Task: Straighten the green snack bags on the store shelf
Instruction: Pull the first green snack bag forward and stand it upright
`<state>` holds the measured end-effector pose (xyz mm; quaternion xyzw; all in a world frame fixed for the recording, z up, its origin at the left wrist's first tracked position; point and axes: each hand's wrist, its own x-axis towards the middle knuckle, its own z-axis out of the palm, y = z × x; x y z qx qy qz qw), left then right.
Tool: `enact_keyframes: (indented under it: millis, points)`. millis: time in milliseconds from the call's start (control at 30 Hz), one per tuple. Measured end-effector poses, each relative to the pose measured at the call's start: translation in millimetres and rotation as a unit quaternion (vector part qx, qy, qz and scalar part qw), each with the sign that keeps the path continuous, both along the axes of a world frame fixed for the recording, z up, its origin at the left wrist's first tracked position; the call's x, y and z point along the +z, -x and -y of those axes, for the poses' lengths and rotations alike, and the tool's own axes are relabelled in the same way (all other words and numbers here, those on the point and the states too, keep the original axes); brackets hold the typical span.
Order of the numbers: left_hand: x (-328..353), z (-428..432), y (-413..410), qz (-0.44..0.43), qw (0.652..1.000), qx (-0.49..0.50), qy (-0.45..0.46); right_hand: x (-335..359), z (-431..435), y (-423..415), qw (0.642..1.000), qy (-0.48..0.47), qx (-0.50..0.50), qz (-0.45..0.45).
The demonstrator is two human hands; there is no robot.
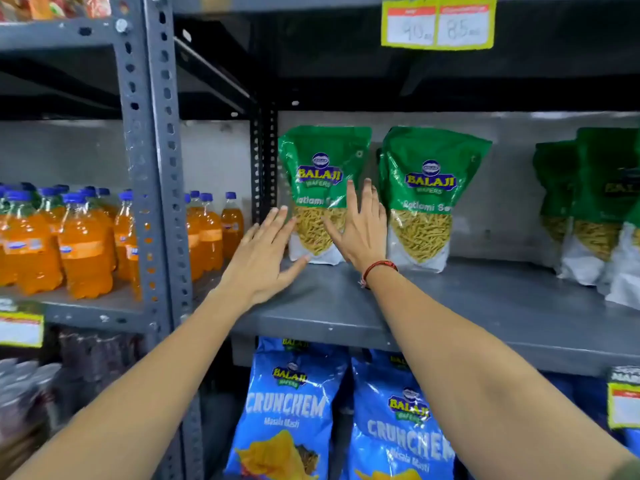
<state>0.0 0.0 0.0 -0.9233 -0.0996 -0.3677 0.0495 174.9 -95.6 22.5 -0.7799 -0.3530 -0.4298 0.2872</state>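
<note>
Two green snack bags stand upright at the back of the grey metal shelf (450, 306). The left green bag (322, 161) is near the shelf's upright post, and the second green bag (426, 188) stands just to its right. My left hand (266, 258) is flat and open, its fingertips touching the left bag's lower left edge. On that bag's right side lies my right hand (360, 226), fingers spread, reaching into the gap between the two bags. More green bags (595, 202) stand in a loose cluster at the far right, leaning and overlapping.
Orange soda bottles (83, 244) fill the shelf bay to the left, beyond the perforated grey post (156, 168). Blue Crunchem chip bags (291, 410) hang below. A yellow price tag (438, 26) hangs from the shelf above.
</note>
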Motion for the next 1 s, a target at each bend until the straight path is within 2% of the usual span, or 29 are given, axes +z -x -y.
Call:
enact_keyframes:
  millis: [67, 167, 233, 467, 667, 867, 1000]
  points:
    - [-7.3, -3.5, 8.6, -0.053, 0.998, -0.001, 0.037, -3.1, -12.2, 3.7, 0.997, 0.029, 0.008, -0.068]
    - [-24.8, -13.6, 22.9, -0.142, 0.984, 0.002, 0.104, -10.5, -30.7, 3.8, 0.991, 0.019, 0.015, -0.132]
    - [-34.3, -15.7, 31.3, -0.170, 0.978, 0.014, 0.121, -13.7, -40.1, 5.9, 0.984, 0.012, 0.015, -0.179]
    - [-39.3, -7.3, 38.1, -0.129, 0.988, 0.059, 0.053, -10.4, -70.6, 6.9, 0.951, -0.069, 0.025, -0.302]
    - [-40.6, -10.7, 36.6, -0.122, 0.990, 0.056, 0.043, -7.6, -84.6, 7.7, 0.938, -0.111, 0.008, -0.327]
    - [-42.4, -9.5, 36.6, -0.095, 0.993, 0.048, 0.041, -6.5, -83.3, 12.9, 0.941, -0.154, 0.013, -0.302]
    - [-42.8, -9.4, 36.0, -0.080, 0.995, 0.052, 0.039, -6.2, -78.4, 20.1, 0.943, -0.151, 0.012, -0.296]
